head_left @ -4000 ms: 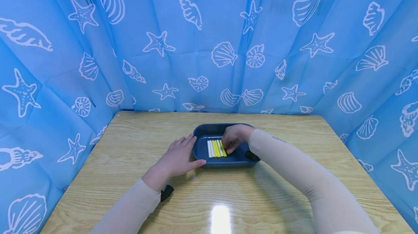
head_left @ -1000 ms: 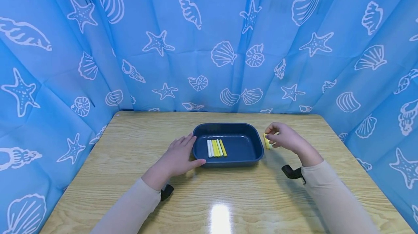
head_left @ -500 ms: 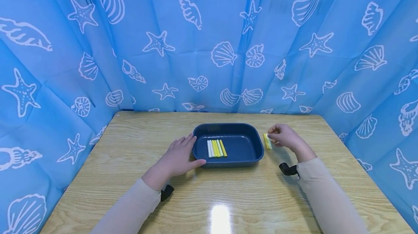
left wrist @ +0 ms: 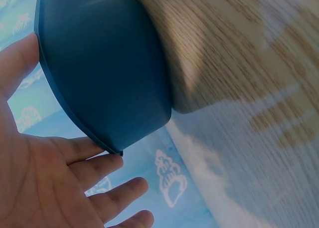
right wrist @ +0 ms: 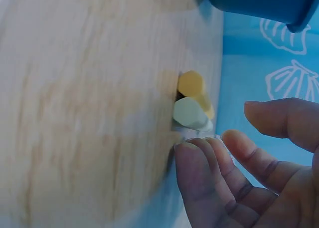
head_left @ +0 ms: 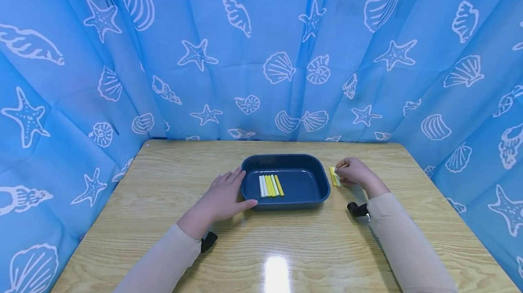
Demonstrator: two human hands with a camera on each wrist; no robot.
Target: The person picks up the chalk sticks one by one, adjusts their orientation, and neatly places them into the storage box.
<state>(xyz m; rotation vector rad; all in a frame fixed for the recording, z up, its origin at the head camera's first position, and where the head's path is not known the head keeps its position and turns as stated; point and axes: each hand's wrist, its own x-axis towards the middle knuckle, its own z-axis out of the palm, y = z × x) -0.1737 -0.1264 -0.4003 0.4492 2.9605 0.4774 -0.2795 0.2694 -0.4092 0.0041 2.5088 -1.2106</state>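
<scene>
A dark blue rectangular tray holds a row of several white and yellow chalk sticks left of its middle. My left hand rests against the tray's left end, fingers spread, thumb on the near rim; the left wrist view shows fingertips touching the rim. Just right of the tray, a yellow chalk and a pale green one lie side by side on the table. My right hand is at the right side of this pair, fingertips close by the pale stick. Nothing shows between its fingers; contact is unclear.
The wood-grain table carries the tray near its far side. A blue curtain with white seashells and starfish hangs behind the table and along both sides. Each wrist wears a black device.
Four seconds ago my right hand was inside the tray at the row's right end. Now it is outside, beside the pair of chalks, having shifted slightly closer to me lately. My left hand stays put.
</scene>
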